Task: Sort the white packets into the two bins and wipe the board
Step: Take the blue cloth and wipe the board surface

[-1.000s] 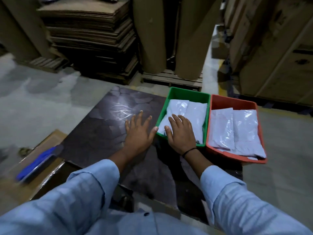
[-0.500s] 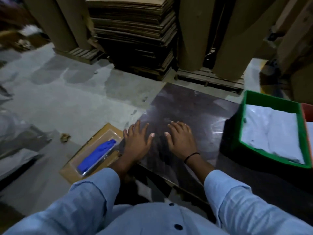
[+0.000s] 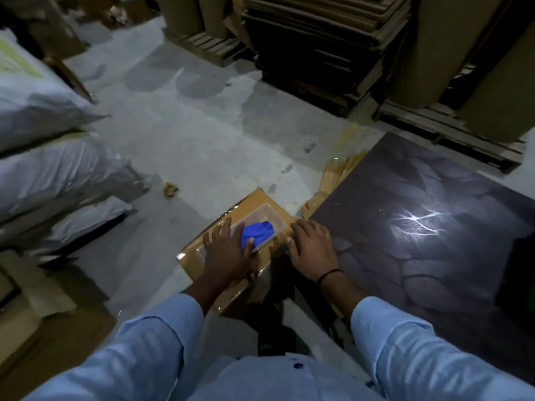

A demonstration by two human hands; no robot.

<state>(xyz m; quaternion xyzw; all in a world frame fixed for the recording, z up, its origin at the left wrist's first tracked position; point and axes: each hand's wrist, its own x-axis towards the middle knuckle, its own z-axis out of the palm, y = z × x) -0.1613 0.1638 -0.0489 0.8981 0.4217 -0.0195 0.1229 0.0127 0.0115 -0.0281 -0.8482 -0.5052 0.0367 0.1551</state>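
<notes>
A blue cloth [image 3: 257, 230] lies in a clear plastic tray [image 3: 267, 214] on a flat piece of cardboard [image 3: 254, 198], just left of the dark glossy board [image 3: 419, 227]. My left hand [image 3: 228, 253] rests on the tray's near end with fingers spread and its thumb touching the cloth. At the board's left corner my right hand [image 3: 312, 247] lies flat, fingertips beside the tray, holding nothing. The two bins and the white packets are outside the view.
White sacks [image 3: 52, 169] are piled on the left. Stacked cardboard sheets [image 3: 318, 39], brown rolls [image 3: 428, 47] and wooden pallets [image 3: 451, 131] line the back. A brown box [image 3: 43, 328] sits at lower left. A small scrap [image 3: 170, 189] lies on the grey floor.
The view has swung left and the bins have left it. Both hands moved left across the board; my left hand now rests on the tray with the blue cloth.
</notes>
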